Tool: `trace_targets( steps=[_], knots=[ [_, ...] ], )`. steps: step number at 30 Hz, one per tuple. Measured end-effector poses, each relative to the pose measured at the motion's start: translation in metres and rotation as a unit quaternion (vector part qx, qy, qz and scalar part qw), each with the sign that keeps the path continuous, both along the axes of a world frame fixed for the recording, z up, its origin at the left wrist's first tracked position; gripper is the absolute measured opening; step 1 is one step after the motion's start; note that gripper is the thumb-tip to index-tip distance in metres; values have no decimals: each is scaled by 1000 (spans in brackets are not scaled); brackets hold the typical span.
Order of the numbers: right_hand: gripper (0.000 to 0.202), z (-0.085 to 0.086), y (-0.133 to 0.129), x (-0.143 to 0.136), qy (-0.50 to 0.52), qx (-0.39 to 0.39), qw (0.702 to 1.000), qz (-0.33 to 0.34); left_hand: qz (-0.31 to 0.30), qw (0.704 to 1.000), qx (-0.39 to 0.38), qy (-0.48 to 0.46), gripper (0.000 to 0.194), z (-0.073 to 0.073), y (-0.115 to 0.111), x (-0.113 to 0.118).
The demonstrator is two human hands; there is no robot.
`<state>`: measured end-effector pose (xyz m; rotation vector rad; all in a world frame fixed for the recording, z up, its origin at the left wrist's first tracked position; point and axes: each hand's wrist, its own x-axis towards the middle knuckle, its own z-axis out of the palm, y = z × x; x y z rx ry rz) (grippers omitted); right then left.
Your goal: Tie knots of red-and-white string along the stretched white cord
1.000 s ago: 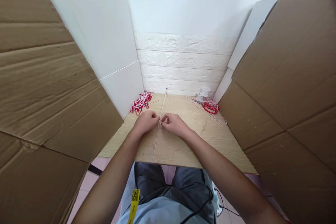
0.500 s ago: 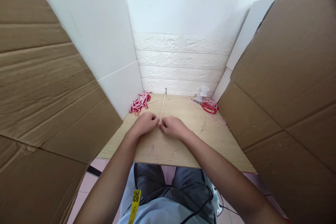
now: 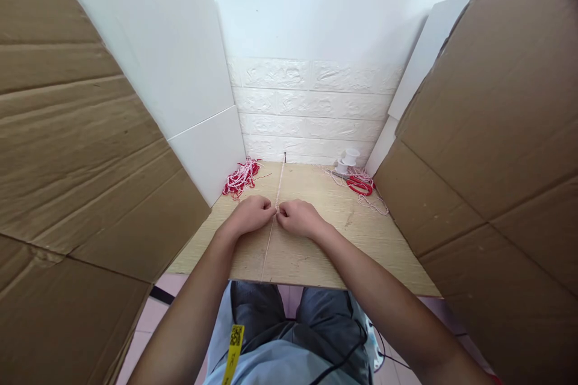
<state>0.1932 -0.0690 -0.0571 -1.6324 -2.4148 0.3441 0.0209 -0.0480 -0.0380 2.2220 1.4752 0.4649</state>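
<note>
Fingers curled tight: we see left hand (image 3: 255, 214) and right hand (image 3: 298, 218) pinching a thin pale-pink cord (image 3: 268, 246), running over the light wooden tabletop (image 3: 316, 258) from a small dark peg (image 3: 285, 157); red-handled metal scissors (image 3: 360, 186) farther right.

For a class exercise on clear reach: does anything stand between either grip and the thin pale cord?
Nothing visible does: the left hand and right hand flank the thin pale cord closely. The red-handled metal scissors lie to the right, the tangled red and white threads to the left.
</note>
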Motion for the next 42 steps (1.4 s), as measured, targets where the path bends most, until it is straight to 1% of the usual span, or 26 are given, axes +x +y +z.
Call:
trace_targets(
  steps=[4, 14, 24, 28, 36, 42],
  knots=[
    [28, 0, 2, 3, -7, -4, 1000, -15, 7, 1000, 21, 8, 33, -1, 3, -1],
    [28, 0, 9, 10, -16, -23, 998, -60, 50, 996, 63, 40, 31, -9, 9, -5],
    [29, -1, 10, 10, -12, -19, 998, -57, 42, 995, 70, 48, 29, -10, 9, -5],
    [31, 0, 10, 11, -17, -28, 997, -65, 47, 995, 71, 53, 28, -9, 9, -5],
    [32, 0, 10, 9, -25, -16, 996, -80, 47, 993, 73, 76, 27, -11, 11, -5],
    [31, -2, 11, 9, -26, -24, 995, -91, 47, 991, 77, 97, 27, -10, 10, -4]
  ],
)
